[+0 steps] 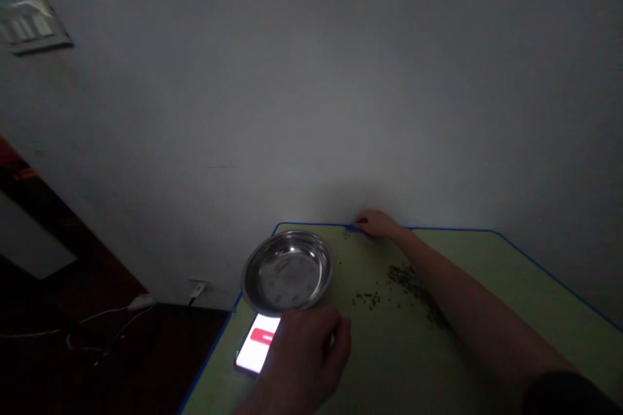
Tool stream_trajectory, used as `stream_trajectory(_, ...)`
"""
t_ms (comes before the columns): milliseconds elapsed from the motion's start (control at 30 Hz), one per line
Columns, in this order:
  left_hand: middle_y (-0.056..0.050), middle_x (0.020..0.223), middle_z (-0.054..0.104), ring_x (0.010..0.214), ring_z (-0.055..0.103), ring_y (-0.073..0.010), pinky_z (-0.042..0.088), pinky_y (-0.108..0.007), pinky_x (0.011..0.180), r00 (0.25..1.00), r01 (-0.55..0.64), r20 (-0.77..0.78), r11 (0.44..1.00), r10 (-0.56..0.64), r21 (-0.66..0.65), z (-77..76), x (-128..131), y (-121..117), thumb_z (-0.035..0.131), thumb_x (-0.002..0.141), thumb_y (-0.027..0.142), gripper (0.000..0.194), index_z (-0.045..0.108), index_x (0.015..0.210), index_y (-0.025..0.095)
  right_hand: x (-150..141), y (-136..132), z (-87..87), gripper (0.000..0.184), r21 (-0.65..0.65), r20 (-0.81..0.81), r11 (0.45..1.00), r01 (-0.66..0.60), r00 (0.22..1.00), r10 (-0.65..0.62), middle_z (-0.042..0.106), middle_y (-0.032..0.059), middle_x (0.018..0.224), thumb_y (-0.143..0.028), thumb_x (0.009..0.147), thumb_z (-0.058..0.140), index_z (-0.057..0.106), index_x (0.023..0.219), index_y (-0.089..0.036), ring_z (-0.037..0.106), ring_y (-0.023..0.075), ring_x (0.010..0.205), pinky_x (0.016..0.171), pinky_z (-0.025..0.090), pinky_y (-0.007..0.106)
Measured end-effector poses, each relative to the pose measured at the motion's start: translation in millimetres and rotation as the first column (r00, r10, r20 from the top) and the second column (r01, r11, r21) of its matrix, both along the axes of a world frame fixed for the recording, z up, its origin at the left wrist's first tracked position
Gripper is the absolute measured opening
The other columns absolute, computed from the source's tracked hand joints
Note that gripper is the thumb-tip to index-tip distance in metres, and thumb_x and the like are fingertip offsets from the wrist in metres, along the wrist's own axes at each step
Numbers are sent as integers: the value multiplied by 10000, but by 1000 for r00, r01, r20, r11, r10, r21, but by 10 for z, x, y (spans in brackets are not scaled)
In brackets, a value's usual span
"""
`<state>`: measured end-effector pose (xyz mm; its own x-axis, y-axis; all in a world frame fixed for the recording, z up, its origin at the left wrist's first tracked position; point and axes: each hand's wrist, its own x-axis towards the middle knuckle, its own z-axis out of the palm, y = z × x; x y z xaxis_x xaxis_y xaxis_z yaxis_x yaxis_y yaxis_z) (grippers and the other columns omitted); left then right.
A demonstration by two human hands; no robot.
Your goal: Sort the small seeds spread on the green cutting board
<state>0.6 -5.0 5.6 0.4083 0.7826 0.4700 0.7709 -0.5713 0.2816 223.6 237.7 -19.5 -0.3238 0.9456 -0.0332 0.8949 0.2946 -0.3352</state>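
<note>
Dark bits (pixel 405 278) still lie loose at the metal bowl's (pixel 291 272) three o'clock; whether left hand (pixel 307 353) or right hand (pixel 377 224) fingers clamp anything, I cannot tell.

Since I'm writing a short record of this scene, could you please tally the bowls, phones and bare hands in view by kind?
Round silver metal bowl: 1
Flat phone with a lit white-and-red screen: 1
Bare hands (left hand, right hand): 2
Total: 4, excluding the small dark pieces, too blurred to count.
</note>
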Motion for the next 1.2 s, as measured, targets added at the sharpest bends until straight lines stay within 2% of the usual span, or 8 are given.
stream_trajectory(233,31,468,487,413,422,-65,214,-223,445,1000,7,-1,999,-7,-33,0,-5,5,418,863,214,316,436,551,170,-221,-57,47,309,2,-14,998,-66,998,66,579,83,1194,-322,910,555,558,1184,-179,600,212,982,817,510,424)
stream_trajectory(600,31,479,487,426,440,-68,214,-222,457,1000,-7,20,997,9,-80,29,-10,-1,418,872,236,316,454,566,168,-384,-327,37,301,-148,-94,941,-306,951,294,597,68,1162,-330,903,564,577,1155,-166,610,214,951,789,520,404)
stream_trajectory(800,35,472,478,416,421,-66,200,-224,457,999,-23,35,996,26,-84,17,-10,47,419,875,254,331,454,559,165,-299,-623,11,265,-122,-121,921,-370,926,356,617,64,1116,-328,909,555,594,1114,-164,618,196,918,780,521,392)
stream_trajectory(967,35,478,476,431,431,-69,210,-218,467,997,-46,53,997,49,-65,4,-18,75,430,872,257,321,453,567,163,-234,-919,6,225,-67,-151,910,-409,906,396,670,40,972,-336,903,560,639,1000,-150,635,174,840,769,507,376)
stream_trajectory(1100,32,488,483,439,433,-74,205,-222,472,997,-50,47,996,54,-67,4,-15,87,434,872,269,319,452,571,164,-214,-1130,-9,181,-36,-179,897,-440,886,427,723,42,857,-242,858,571,710,934,-155,635,162,748,698,463,274)
stream_trajectory(1200,34,484,469,440,425,-77,203,-226,474,997,-46,55,996,50,-73,-11,-14,104,425,872,273,320,443,570,168,-217,-1307,-7,203,-36,-192,878,-477,866,462,730,46,822,-225,842,560,733,921,-155,621,153,702,646,434,239)
